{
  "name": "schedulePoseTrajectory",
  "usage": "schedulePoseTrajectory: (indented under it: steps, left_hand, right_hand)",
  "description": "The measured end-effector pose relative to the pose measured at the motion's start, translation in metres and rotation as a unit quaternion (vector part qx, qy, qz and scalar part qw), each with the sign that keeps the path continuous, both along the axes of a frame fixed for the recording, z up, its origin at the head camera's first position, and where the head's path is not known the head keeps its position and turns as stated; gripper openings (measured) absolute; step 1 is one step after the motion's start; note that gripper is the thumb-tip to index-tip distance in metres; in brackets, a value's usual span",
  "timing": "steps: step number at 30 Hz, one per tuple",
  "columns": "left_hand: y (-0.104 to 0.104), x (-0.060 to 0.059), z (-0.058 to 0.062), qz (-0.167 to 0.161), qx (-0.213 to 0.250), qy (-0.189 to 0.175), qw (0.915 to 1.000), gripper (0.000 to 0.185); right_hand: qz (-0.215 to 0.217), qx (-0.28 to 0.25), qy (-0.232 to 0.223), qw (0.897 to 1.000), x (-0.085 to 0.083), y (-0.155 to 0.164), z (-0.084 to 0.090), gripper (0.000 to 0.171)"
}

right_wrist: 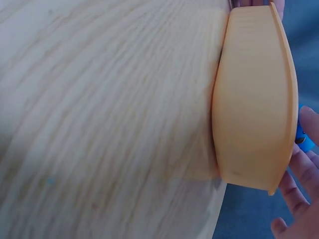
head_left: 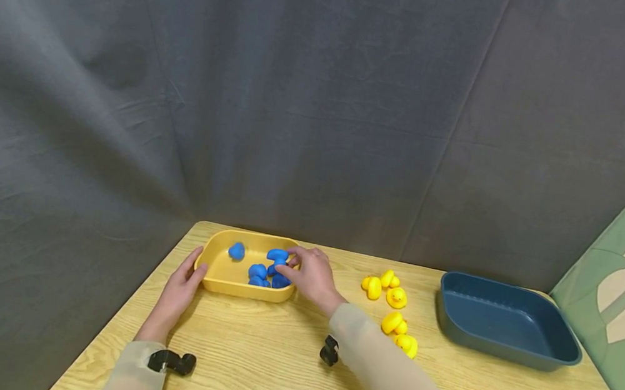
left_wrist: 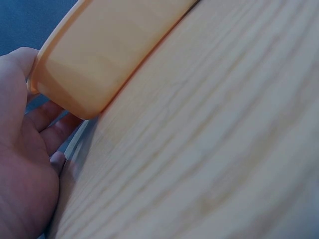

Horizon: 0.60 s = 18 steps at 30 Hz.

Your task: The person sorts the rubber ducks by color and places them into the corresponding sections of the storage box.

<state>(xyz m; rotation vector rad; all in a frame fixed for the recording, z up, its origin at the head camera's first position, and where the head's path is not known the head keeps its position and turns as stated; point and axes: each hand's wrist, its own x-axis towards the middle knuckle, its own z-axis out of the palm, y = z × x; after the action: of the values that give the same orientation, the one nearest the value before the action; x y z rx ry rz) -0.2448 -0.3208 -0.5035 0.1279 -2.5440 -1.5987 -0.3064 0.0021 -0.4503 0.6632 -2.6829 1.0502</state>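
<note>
Two pale sleeves come in from the near edge of the light wooden table (head_left: pixel 273 367), each with a small black camera mount strapped at the wrist. All places below are told from the shallow yellow plastic tray (head_left: pixel 221 283), which sits toward the far left part of the table.

At the tray's left end rests the left hand (head_left: pixel 179 292): its fingers lie fairly straight along the tray's outer wall, thumb up by the rim, touching it without curling round it. The left wrist view shows the same, the palm (left_wrist: pixel 20 164) flat beside the tray's rounded corner (left_wrist: pixel 94 59).

Over the tray's right end reaches the right hand (head_left: pixel 310 274). Its fingertips pinch a small blue rubber duck (head_left: pixel 278 255) just above the tray's floor. A sliver of blue (right_wrist: pixel 305 143) shows beside the fingers (right_wrist: pixel 299 184) in the right wrist view.

Inside the tray lie more blue rubber ducks (head_left: pixel 262 275), clustered at its right half, with one lone blue duck (head_left: pixel 236 250) toward the far left corner.

Right of the tray, a loose group of yellow rubber ducks (head_left: pixel 392 303) lies on the table. Farther right still stands a dark blue plastic tray (head_left: pixel 507 349). Behind the table hangs a grey cloth backdrop (head_left: pixel 299 93).
</note>
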Motion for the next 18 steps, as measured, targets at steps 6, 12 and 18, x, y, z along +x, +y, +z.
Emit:
schedulePoseTrajectory:
  steps: [6,12,18]
  left_hand:
    - [0.0012,0.0009,-0.0001,0.001,0.001,-0.002,1.0000,0.068]
    - [0.0013,0.0013,-0.0001,-0.002,0.009,0.003,1.0000,0.068]
    - [0.0001,0.0012,0.0003,-0.005,0.008,0.001,1.0000,0.068]
  right_hand:
    - [-0.005,-0.003,-0.003,1.000,0.0013,-0.0063,-0.0056,0.043]
    - [-0.001,-0.015,0.001,1.000,0.0033,-0.0082,-0.0086,0.047]
    - [0.003,-0.024,0.003,1.000,0.0029,-0.0068,-0.0097,0.048]
